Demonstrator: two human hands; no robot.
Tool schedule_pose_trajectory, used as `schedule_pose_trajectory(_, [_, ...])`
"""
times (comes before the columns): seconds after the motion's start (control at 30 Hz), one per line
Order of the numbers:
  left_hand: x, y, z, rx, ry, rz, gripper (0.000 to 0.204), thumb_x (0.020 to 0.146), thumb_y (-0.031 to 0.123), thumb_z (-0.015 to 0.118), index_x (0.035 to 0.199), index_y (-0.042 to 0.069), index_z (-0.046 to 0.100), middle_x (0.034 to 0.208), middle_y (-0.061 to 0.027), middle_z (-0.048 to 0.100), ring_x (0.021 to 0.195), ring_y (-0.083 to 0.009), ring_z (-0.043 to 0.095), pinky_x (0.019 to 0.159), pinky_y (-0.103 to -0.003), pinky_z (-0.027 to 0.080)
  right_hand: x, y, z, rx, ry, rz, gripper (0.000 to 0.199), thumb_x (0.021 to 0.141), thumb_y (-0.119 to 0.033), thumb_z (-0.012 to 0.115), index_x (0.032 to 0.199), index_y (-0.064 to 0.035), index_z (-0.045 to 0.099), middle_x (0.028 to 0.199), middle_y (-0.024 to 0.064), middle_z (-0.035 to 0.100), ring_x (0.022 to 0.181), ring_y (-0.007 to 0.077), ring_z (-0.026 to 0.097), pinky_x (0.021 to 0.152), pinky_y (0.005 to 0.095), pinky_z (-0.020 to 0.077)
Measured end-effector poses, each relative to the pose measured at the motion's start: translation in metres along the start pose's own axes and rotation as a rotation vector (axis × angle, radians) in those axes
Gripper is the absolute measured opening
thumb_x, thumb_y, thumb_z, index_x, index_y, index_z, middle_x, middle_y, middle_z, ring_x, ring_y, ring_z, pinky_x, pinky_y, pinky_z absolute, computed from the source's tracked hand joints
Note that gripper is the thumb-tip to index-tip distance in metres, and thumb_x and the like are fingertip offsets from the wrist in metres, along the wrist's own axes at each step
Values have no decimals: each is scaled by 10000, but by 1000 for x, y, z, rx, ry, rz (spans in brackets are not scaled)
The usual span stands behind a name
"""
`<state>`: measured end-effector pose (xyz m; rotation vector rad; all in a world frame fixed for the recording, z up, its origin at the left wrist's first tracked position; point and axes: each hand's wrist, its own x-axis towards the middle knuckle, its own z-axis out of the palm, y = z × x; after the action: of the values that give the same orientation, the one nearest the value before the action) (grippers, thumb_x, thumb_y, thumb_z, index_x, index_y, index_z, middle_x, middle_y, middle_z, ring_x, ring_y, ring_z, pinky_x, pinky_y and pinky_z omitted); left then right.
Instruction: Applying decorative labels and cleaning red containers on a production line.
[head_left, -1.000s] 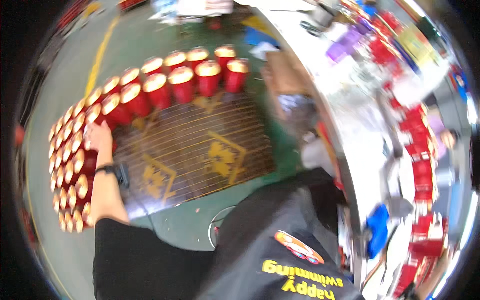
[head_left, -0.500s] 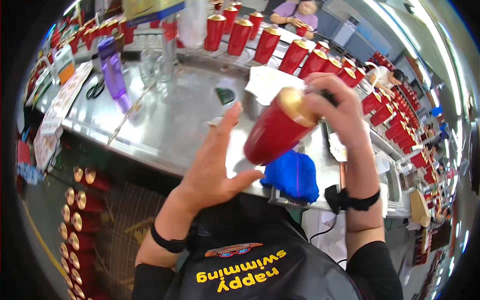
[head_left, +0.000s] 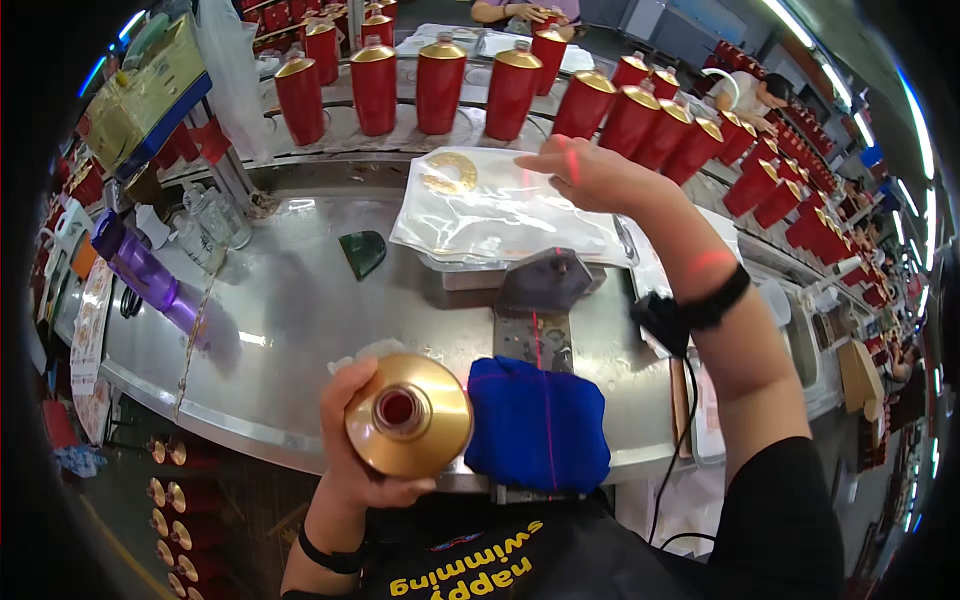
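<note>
My left hand [head_left: 347, 462] is wrapped round a red bottle with a gold shoulder [head_left: 445, 440], its uncapped neck tilted up toward me. Close beside the bottle lies a blue cloth-covered pad [head_left: 540, 425] at the bench's near edge. Over the far side of the bench, my right hand [head_left: 605, 182] reaches with fingers stretched out and nothing visible in them. Below its fingertips is a stack of clear, glossy sheets [head_left: 500, 215] with a gold ring-shaped print. A grey metal bracket [head_left: 545, 280] stands between the sheets and the pad, with red laser lines crossing there.
Behind the bench, red bottles with gold shoulders [head_left: 515, 95] line a curved conveyor. A dark green piece [head_left: 362, 255], clear glass bottles [head_left: 215, 225] and a purple drinking bottle [head_left: 140, 265] are on the left. More bottles are stacked below left. Other people sit beyond the conveyor.
The red bottle has passed from my right hand to my left and come nearer, its neck now facing me. My right hand has moved out over the sheets. The view has turned.
</note>
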<state>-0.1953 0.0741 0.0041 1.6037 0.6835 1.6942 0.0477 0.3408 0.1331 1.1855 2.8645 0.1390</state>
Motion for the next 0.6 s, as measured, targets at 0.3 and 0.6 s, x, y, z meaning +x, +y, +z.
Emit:
schedule_pose_trajectory(0.3, [3,-12,-5,-35,-68,49,1146,479,235,977,1376,58,286,1320,-314,405,1217,-407,499,940,-438,505,106,15,81,-223,-230,-173,738,800,5,535,1389,-426,428,1451,63,344,1237,326,463,875,474,483])
schedule_pose_trajectory(0.6, [4,-15,-11,-96,-109,41,1143,510,233,966,1386,50,255,1331,-219,418,1202,-393,520,1000,-481,461,-5,56,65,-233,-390,40,684,750,58,542,1328,-308,559,1482,86,329,1295,314,414,909,503,458])
